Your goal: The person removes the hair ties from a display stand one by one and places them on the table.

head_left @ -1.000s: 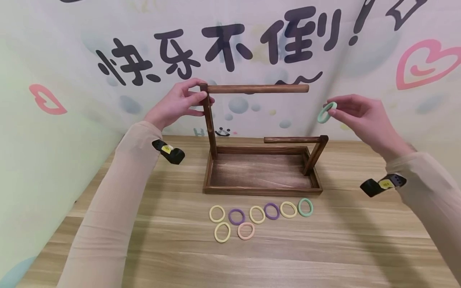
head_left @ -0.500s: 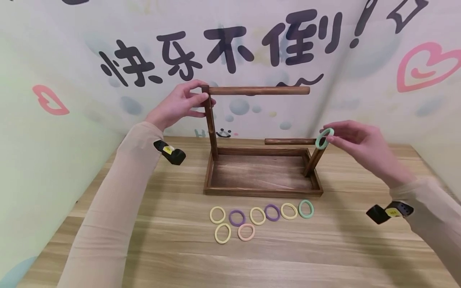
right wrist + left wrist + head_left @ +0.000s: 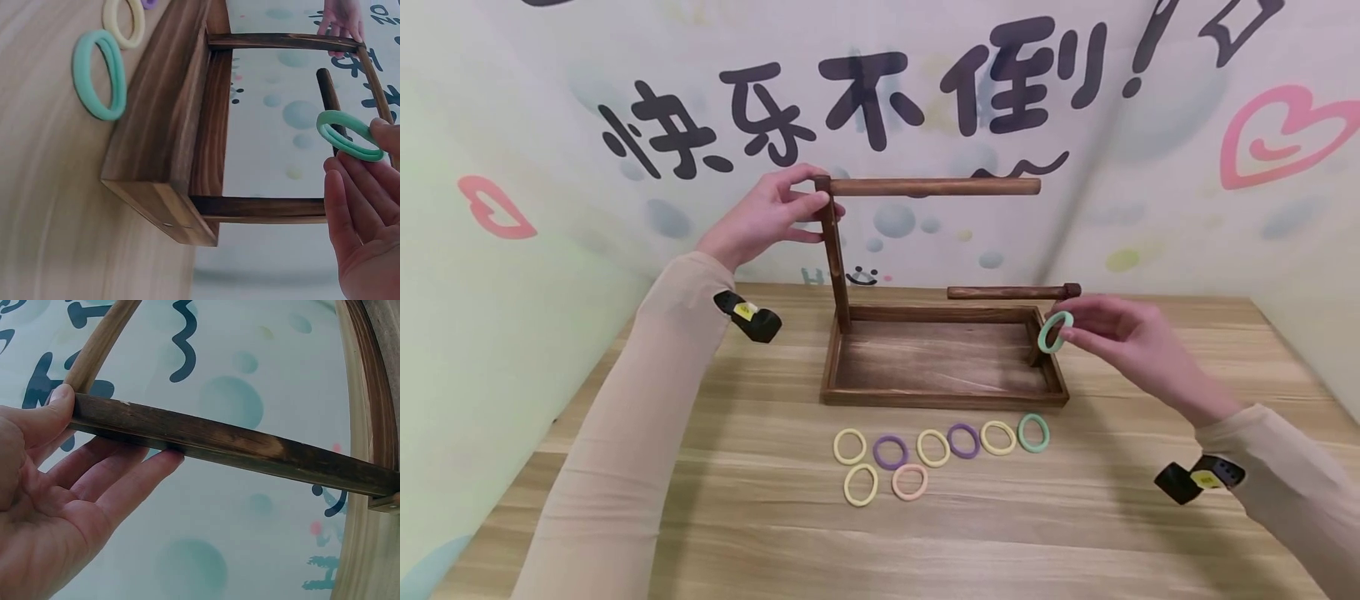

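A dark wooden rack has a shallow tray base [image 3: 940, 398], a tall post [image 3: 835, 267] with an upper rod [image 3: 936, 187], and a lower rod [image 3: 1007, 292] on a short post. My left hand [image 3: 763, 217] holds the tall post near its top, thumb on one side and fingers on the other, as the left wrist view shows. Between thumb and fingertips my right hand [image 3: 1138, 346] pinches a green hair tie [image 3: 334, 119]. It is raised beside the short post, just below the lower rod's right end, and the hand partly hides that post.
Several hair ties lie before the tray on the wooden table [image 3: 1000, 542]: yellow [image 3: 847, 493], purple [image 3: 877, 454], pink [image 3: 895, 492] and one more green tie [image 3: 81, 75]. Behind the rack hangs a printed backdrop [image 3: 880, 92]. Each sleeve carries a black wrist camera.
My right hand has come down with the green hair tie, from above the lower rod to just below its right end. The left hand keeps its hold on the tall post.
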